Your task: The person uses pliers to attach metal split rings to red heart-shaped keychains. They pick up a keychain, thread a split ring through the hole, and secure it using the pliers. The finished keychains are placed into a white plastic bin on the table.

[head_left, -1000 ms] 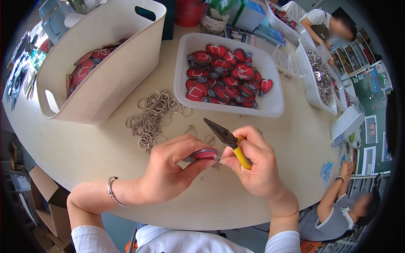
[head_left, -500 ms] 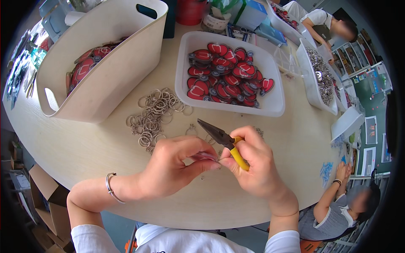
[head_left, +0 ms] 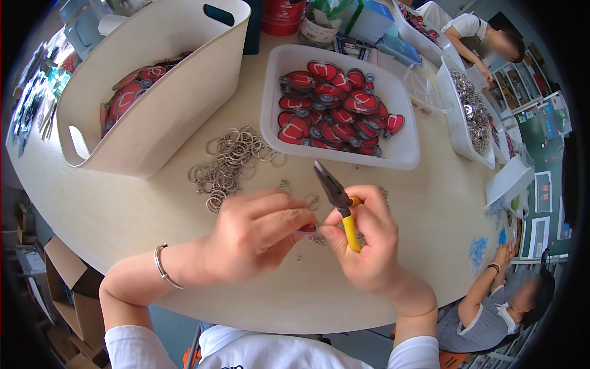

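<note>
Tags, red with dark rims, lie heaped in a translucent white tray at the upper middle of the frame. At the upper left, a tall off-white tub with handle slots holds more red pieces. A long white tray at the upper right is filled with silvery metal parts. Loose rings lie piled on the table, left of the middle.

At the centre, the left hand pinches a red tag, mostly hidden behind its fingers. The right hand keeps yellow-handled pliers in its palm, thumb and forefinger pinched close beside the tag; what they grip is too small to tell.

A second ago the tag's red face showed more fully, and the pliers leaned further left; now they point more steeply upward. The tray's heap looks unchanged.
</note>
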{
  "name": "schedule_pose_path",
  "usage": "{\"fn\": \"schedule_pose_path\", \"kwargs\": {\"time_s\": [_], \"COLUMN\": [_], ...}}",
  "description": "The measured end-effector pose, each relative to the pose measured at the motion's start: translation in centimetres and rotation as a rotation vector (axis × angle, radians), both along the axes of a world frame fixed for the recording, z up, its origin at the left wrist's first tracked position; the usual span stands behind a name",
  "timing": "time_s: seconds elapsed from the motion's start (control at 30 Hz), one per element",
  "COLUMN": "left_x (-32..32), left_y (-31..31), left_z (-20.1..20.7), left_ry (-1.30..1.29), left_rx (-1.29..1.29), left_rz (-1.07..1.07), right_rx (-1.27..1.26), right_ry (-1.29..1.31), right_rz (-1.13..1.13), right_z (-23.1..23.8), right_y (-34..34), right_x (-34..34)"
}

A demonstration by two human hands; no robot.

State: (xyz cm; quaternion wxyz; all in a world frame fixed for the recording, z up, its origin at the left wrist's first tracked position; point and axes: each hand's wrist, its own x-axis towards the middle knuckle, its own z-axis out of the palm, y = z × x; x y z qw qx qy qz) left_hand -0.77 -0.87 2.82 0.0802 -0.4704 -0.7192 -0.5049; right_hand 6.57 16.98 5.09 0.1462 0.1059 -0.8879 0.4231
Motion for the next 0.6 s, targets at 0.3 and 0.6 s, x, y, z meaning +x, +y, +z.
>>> {"fn": "schedule_pose_path", "kwargs": {"time_s": [0.3, 0.6], "left_x": [-2.5, -2.3], "left_y": [-1.9, -2.2], "left_z": [2.8, 2.4], "left_ry": [-0.05, -0.059], "left_rx": [0.159, 0.099], "left_rz": [0.145, 0.068], "right_rx": [0.229, 0.377], "right_ry": [-0.102, -0.127], "right_rz": [-0.029, 0.05], "right_z": [-3.4, -3.6], "right_y": [2.0, 1.7], "right_x": [-2.6, -3.2]}}
